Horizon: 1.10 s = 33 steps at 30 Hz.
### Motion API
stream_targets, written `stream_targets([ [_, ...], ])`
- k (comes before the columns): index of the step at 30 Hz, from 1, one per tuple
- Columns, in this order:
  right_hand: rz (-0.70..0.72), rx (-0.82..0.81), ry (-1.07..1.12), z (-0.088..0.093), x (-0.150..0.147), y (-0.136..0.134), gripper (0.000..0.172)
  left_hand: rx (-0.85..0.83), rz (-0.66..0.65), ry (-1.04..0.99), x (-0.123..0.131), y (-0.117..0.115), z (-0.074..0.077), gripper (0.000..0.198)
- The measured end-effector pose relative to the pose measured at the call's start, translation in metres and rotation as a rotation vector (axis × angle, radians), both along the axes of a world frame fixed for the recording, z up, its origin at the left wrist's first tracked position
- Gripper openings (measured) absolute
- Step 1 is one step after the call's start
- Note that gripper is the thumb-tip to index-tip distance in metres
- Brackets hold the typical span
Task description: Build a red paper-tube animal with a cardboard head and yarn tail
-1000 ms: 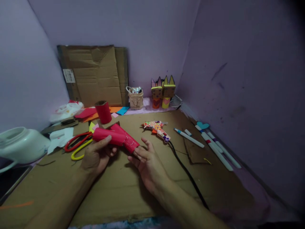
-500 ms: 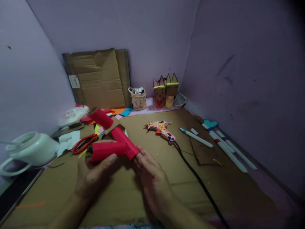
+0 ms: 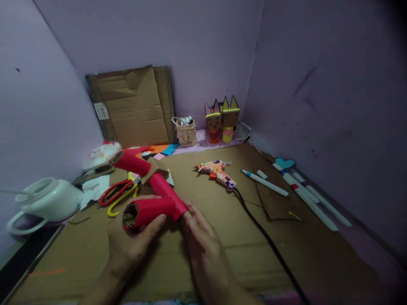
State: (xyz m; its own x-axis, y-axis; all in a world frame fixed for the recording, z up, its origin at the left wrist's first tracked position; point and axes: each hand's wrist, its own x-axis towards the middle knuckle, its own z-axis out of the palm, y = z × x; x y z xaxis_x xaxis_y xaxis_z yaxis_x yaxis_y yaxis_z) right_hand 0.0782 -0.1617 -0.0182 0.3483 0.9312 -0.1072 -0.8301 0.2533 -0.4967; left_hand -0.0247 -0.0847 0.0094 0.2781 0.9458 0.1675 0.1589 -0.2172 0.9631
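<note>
Lower centre of the frame, the left hand (image 3: 130,245) has its fingers (image 3: 155,222) curled around a red paper-covered cardboard tube (image 3: 149,210), lifted just above the brown worktop (image 3: 229,254) with its open end facing the camera. The right hand (image 3: 203,245) keeps its fingers (image 3: 189,212) close together, tips touching the corner where this tube meets a 2nd red tube (image 3: 160,186) slanting up-left. Red and yellow scissors (image 3: 119,192) lie just left of them, a white jug (image 3: 47,203) at far left. A patterned glue gun (image 3: 218,171) lies centre, white markers (image 3: 265,183) to the right, and 2 cat figures (image 3: 222,118) stand at the back wall.
</note>
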Motion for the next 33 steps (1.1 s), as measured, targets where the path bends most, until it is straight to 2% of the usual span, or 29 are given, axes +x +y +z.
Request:
stream_targets([
  [3, -0.008, 0.003, 0.034, 0.001, 0.000, 0.000, 0.032, 0.243, 0.046, 0.123, 0.004, 0.001, 0.004, 0.030],
  [6, -0.002, -0.004, 0.051, 0.003, 0.000, 0.000, 0.029, 0.303, 0.016, 0.141, 0.006, 0.003, 0.005, 0.026],
  [9, -0.006, -0.030, 0.036, 0.004, 0.000, 0.000, 0.028, 0.315, 0.001, 0.159, 0.006, 0.002, 0.005, 0.024],
  [15, 0.000, -0.061, -0.018, 0.003, 0.001, 0.002, 0.028, 0.283, 0.061, 0.072, 0.011, -0.001, 0.009, 0.023],
  [20, 0.000, -0.059, -0.038, 0.001, 0.001, 0.002, 0.031, 0.202, 0.011, 0.019, 0.011, 0.001, 0.004, 0.023],
  [23, -0.010, -0.064, 0.015, 0.003, 0.000, 0.002, 0.029, 0.227, -0.029, 0.052, 0.009, 0.002, -0.003, 0.033],
  [25, -0.038, -0.092, 0.077, 0.004, 0.002, 0.002, 0.028, 0.229, -0.071, 0.070, 0.006, 0.003, -0.006, 0.049],
  [29, -0.072, -0.124, 0.194, 0.005, 0.013, 0.005, 0.021, 0.138, -0.092, 0.022, -0.006, 0.008, -0.001, 0.082],
  [31, -0.055, -0.160, 0.261, 0.007, 0.019, 0.006, 0.013, 0.024, -0.117, -0.132, -0.011, 0.013, 0.001, 0.079],
  [33, -0.043, -0.218, 0.332, 0.010, 0.024, 0.007, 0.011, -0.195, -0.121, -0.317, -0.012, 0.019, 0.002, 0.057],
])
